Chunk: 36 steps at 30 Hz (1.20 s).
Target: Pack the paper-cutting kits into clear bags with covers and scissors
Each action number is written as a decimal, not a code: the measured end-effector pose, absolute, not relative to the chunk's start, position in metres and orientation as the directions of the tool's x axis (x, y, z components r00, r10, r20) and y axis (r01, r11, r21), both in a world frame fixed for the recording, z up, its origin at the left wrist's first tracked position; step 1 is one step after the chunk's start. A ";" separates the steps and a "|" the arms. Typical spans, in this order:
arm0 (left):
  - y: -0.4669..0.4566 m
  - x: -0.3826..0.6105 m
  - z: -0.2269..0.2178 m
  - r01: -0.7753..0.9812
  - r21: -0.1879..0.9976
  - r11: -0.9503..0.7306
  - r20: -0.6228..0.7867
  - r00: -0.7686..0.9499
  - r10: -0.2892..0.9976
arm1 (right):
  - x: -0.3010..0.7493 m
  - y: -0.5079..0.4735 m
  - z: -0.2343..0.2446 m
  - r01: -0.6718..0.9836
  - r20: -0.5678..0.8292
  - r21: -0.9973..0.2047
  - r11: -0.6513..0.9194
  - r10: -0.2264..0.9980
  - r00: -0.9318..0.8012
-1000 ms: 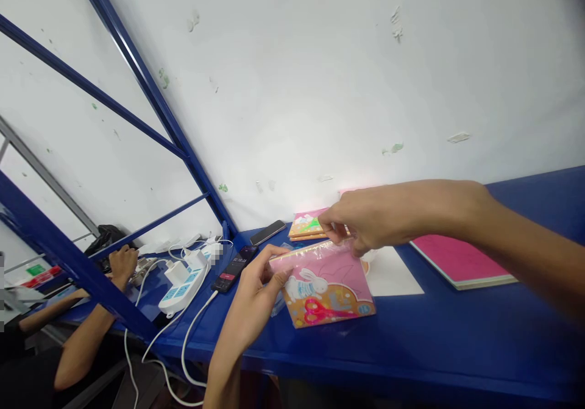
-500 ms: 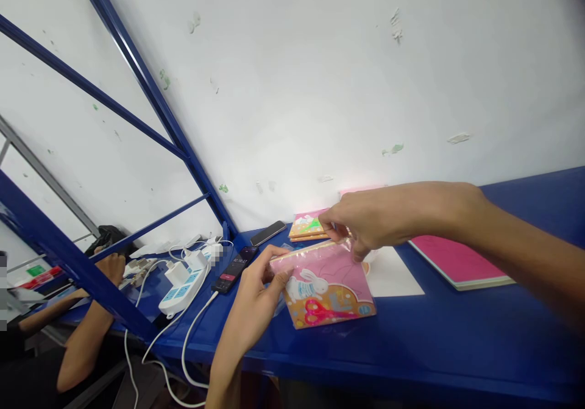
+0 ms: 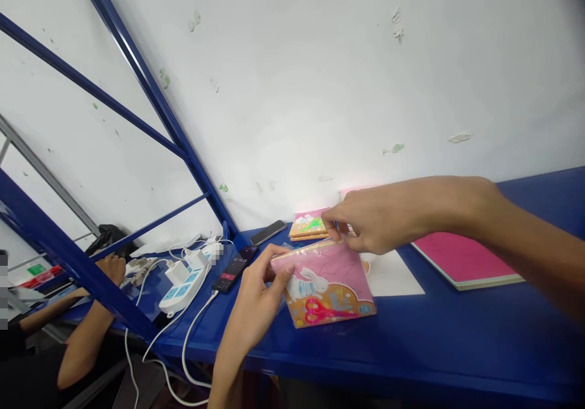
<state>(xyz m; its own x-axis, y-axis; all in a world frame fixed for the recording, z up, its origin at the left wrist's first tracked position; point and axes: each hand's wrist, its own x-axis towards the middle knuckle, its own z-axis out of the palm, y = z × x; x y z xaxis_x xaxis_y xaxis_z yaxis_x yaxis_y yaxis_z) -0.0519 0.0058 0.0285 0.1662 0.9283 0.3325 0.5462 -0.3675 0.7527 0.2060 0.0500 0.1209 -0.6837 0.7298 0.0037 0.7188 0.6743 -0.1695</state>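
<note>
A pink and orange paper-craft pack (image 3: 329,275) in clear plastic stands tilted on its lower edge, a white rabbit printed on its front and pink scissors (image 3: 322,312) at the bottom. My left hand (image 3: 258,290) grips its left side, thumb in front and fingers behind. At the top edge, my right hand (image 3: 365,220) has its fingers curled onto the plastic opening; the fingertips are partly hidden. Behind it lie similar packs (image 3: 308,223) with green scissors. A white sheet (image 3: 395,275) lies partly under my right hand.
A pink-covered pad (image 3: 466,259) lies at the right on the blue table (image 3: 411,348). To the left are a phone showing a timer (image 3: 235,269), a dark phone (image 3: 268,232) and a white power strip (image 3: 185,290) with cables. Beyond the blue frame (image 3: 137,80), another person's arms (image 3: 91,330) rest.
My right hand has risen slightly from the pack's upper edge, its thumb no longer over the front. The pack and my left hand have barely moved.
</note>
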 end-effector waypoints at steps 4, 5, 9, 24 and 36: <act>0.004 -0.044 0.027 0.620 0.689 -0.376 0.393 0.116 0.912 | 0.206 0.049 0.122 0.732 -0.016 -0.154 0.663 0.739 -0.673; 0.004 -0.041 0.026 0.656 0.656 -0.374 0.421 0.094 0.902 | 0.206 0.049 0.122 0.740 -0.018 -0.152 0.655 0.747 -0.665; 0.006 -0.034 0.024 0.748 0.557 -0.361 0.502 0.043 0.864 | 0.203 0.048 0.120 0.746 -0.029 -0.161 0.646 0.753 -0.658; 0.008 -0.033 0.022 0.721 0.522 -0.456 0.583 0.089 0.808 | 0.202 0.051 0.122 0.754 -0.049 -0.116 0.647 0.754 -0.655; 0.011 -0.033 0.019 0.731 0.541 -0.416 0.564 0.052 0.824 | 0.200 0.052 0.123 0.768 -0.072 -0.136 0.625 0.767 -0.637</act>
<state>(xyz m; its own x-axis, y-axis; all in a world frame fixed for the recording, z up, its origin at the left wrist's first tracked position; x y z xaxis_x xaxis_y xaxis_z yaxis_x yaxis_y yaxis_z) -0.0328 0.0113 0.0192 0.0522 0.8240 0.5642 0.7310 -0.4165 0.5405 0.1997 0.0517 0.1227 -0.6372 0.7674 -0.0718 0.7684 0.6253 -0.1363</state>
